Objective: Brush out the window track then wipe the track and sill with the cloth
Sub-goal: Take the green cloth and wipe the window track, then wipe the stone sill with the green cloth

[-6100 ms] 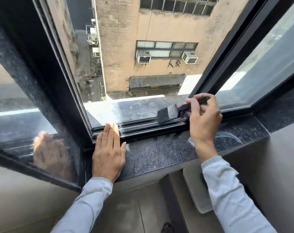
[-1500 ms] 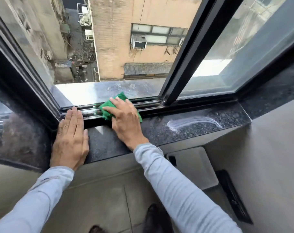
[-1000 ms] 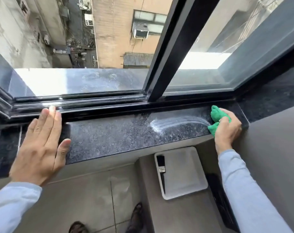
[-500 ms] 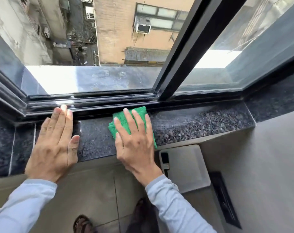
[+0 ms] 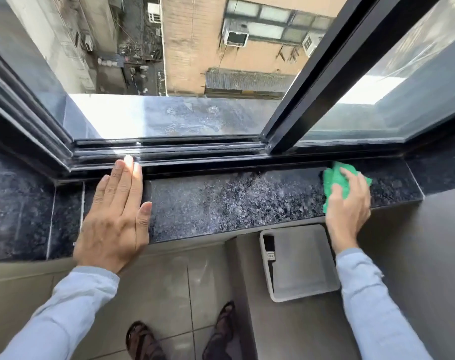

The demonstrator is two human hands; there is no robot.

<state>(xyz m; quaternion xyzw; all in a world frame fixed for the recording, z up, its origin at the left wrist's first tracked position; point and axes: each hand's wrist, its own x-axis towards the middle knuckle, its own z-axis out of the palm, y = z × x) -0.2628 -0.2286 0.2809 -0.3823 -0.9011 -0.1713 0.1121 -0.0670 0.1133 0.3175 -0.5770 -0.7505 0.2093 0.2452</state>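
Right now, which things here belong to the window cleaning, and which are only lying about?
Belong to the job:
green cloth under the right hand
granite sill
window track
left hand, flat on the sill

Lying about:
grey tray below the sill

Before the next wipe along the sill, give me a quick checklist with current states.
1. Cloth under the right hand, flat on the sill: ok.
2. Left hand braced flat on the sill, clear of the cloth: ok.
3. Sill between the hands free of objects: ok.
4. Sill wiped clean: cannot tell; speckled stone hides dust.
5. Track free of debris: cannot tell.
6. Brush put away in the tray: cannot tell; only a dark item at its edge shows.
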